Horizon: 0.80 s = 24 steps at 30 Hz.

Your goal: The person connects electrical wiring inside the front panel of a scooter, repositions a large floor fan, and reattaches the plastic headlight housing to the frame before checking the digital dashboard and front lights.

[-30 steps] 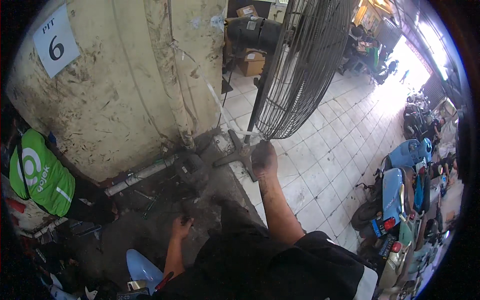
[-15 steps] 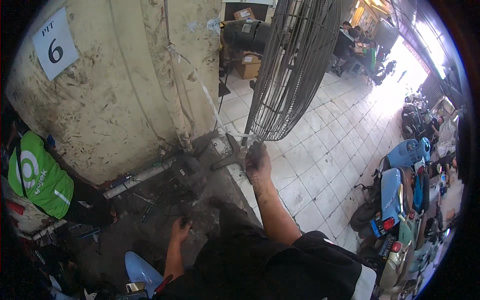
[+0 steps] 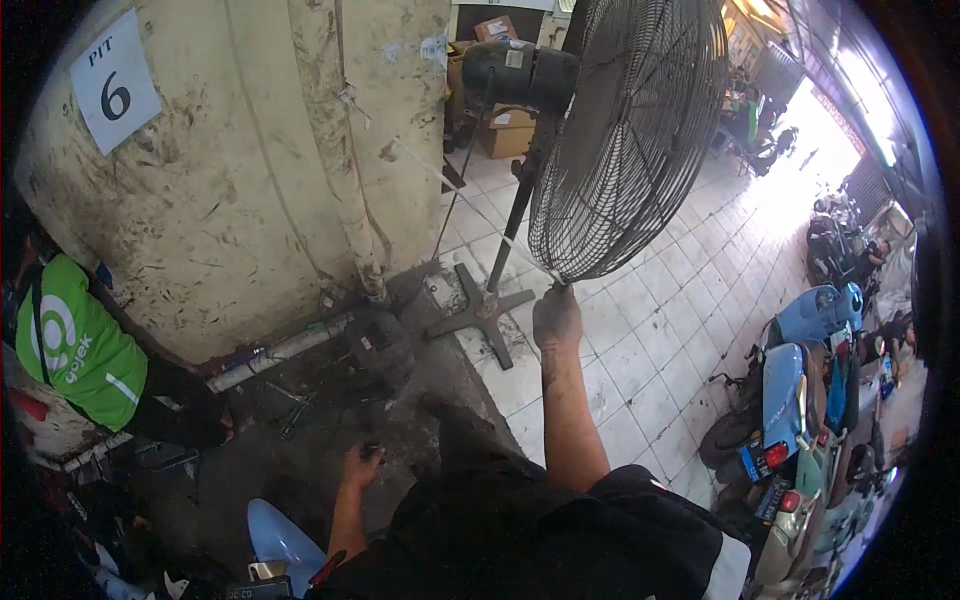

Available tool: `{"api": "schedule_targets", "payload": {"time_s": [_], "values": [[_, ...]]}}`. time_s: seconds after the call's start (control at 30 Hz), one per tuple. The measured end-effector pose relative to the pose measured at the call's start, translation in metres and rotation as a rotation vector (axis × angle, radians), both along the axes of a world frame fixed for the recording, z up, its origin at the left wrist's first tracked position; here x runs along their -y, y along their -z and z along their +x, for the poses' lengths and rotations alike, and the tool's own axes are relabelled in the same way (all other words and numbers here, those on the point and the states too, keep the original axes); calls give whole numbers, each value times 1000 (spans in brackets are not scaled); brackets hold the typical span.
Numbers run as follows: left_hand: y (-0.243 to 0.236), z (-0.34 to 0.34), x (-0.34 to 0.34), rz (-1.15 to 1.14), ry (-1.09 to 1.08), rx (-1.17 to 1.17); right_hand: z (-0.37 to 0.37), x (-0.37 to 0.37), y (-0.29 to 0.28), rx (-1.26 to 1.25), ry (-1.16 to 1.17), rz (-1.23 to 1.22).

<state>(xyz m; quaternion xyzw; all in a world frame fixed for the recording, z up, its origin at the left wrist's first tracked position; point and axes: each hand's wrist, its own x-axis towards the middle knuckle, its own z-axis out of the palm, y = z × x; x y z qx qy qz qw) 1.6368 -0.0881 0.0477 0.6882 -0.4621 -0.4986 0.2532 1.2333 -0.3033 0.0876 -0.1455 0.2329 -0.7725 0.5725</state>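
Though the upper edge crops the fan standing on the tiled floor, the right hand is closed around its lower rim, fingertips hidden; the left hand curls loosely, contents indiscernible, as are the cardboard box's.

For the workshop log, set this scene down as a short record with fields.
Right hand: at the lower rim of the fan cage; exact grip unclear
Left hand: lowered over the dark floor; contents unclear
Fan: stands on a cross-shaped base
Wall: stained cream, paper sign attached
Nearby person: green jacket, at left
Vehicles: blue scooter at right, among others
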Motion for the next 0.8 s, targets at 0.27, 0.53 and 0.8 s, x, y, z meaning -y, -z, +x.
{"api": "schedule_targets", "payload": {"time_s": [0.27, 0.53, 0.8], "values": [[25, -9, 15, -76, 40, 232, -4, 8, 1, 63, -34, -13], [-118, -63, 177, -795, 254, 364, 3, 0, 6, -103, -55, 42], [-226, -111, 295, -1238, 475, 507, 18, -21, -39, 132, 4, 224]]}}
